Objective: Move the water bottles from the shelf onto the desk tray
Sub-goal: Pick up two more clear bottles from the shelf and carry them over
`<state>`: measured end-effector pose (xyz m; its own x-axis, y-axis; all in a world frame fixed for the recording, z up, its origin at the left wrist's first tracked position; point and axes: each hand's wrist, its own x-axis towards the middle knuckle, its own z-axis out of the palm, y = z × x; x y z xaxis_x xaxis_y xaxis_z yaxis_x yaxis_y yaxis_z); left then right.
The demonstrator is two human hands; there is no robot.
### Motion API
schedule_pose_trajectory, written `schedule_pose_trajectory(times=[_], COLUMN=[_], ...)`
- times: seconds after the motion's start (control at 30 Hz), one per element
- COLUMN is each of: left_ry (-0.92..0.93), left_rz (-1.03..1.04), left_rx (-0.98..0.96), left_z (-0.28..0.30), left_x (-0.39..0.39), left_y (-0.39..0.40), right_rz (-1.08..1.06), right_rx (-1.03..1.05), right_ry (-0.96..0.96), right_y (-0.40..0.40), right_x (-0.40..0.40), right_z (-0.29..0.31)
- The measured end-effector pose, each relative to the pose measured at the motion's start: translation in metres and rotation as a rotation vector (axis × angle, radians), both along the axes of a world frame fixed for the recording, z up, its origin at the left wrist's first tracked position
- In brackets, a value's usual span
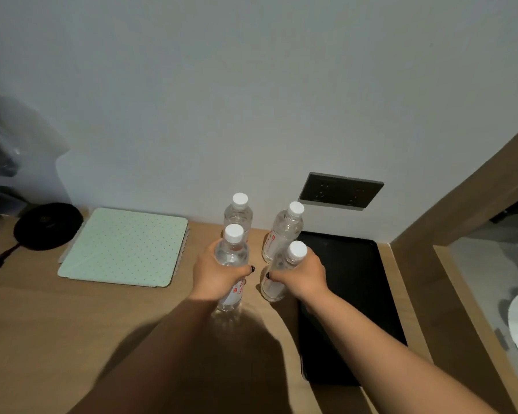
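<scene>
The left hand (219,274) holds one water bottle (232,261) and the right hand (301,271) holds another bottle (277,282), each grip wrapped tight, just beside the black tray (356,294) on the surface (72,324), probably to set them there.

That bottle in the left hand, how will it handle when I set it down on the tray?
The bottle in the left hand looks full of clear water, so probably hefty for its size. It is tall and narrow, so it may tip if set down tilted on the black tray. The thin clear plastic likely gives slightly under a firm grip.
</scene>
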<state>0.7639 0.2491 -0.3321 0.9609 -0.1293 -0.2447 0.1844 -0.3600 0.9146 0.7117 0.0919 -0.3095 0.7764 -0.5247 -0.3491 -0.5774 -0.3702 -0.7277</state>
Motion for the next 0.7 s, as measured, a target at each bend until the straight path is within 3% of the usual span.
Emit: schedule_pose_trajectory(times=[0.47,0.7], left_ry=[0.005,0.028], left_rz=[-0.030,0.072], left_rx=[-0.005,0.070], left_z=[-0.021,-0.005], left_x=[-0.009,-0.012], left_y=[-0.003,-0.016], right_rz=[0.113,0.250], right_rx=[0.006,-0.009], right_ry=[-0.019,0.015], right_y=[-0.013,-0.023], right_x=[0.001,0.004], right_z=[-0.015,-0.006])
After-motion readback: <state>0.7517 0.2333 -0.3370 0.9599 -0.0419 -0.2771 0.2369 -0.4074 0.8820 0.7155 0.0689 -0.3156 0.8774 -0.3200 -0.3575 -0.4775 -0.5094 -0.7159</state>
